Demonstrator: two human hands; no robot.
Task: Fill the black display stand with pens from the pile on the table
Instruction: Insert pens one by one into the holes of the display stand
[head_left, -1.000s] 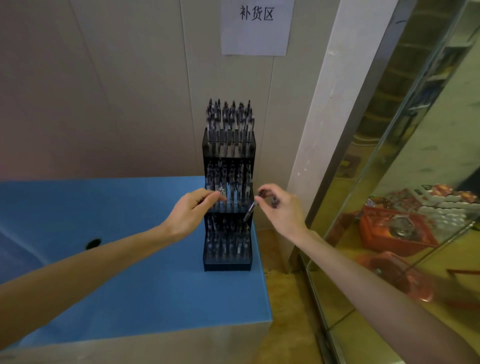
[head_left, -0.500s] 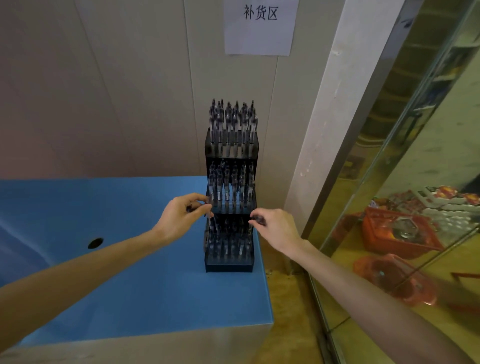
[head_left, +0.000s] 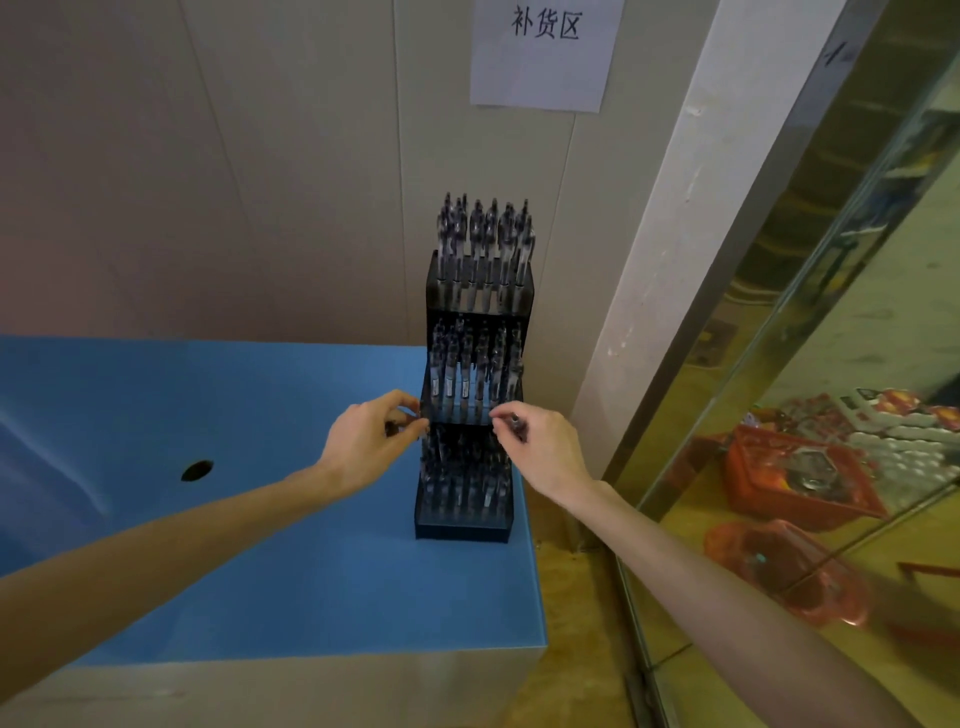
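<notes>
The black display stand (head_left: 470, 405) stands upright at the counter's (head_left: 260, 571) far right corner, its base close to the right edge and its back tier against the wall. It rises in three stepped tiers, and pens (head_left: 485, 244) stand upright in each: the top row sticks up above the stand's rim, the middle row sits behind the smoky front panel, and the lowest row is dim and hard to count.

The left hand (head_left: 366, 447) is at the stand's left side, level with the ledge between the middle and lowest tiers. Its grip is closed in a pinch: thumb and forefinger curl together around a small dark thing, seemingly the end of a pen (head_left: 395, 427), right at the stand's left front corner. The fingertips touch or nearly touch the stand's edge; which one cannot be told.

The right hand (head_left: 543, 447) mirrors it at the stand's right side, at the same height. Its grip is also closed, the fingers curled round a dark-and-clear pen (head_left: 515, 422) whose top shows just above the knuckles, just beside the right front corner of the middle tier.

A round dark hole (head_left: 197, 470) marks the blue counter top well to the left of the stand. A paper sign (head_left: 543, 52) with printed characters hangs on the wall above the stand. To the right runs a reflective gold panel (head_left: 831, 364).
</notes>
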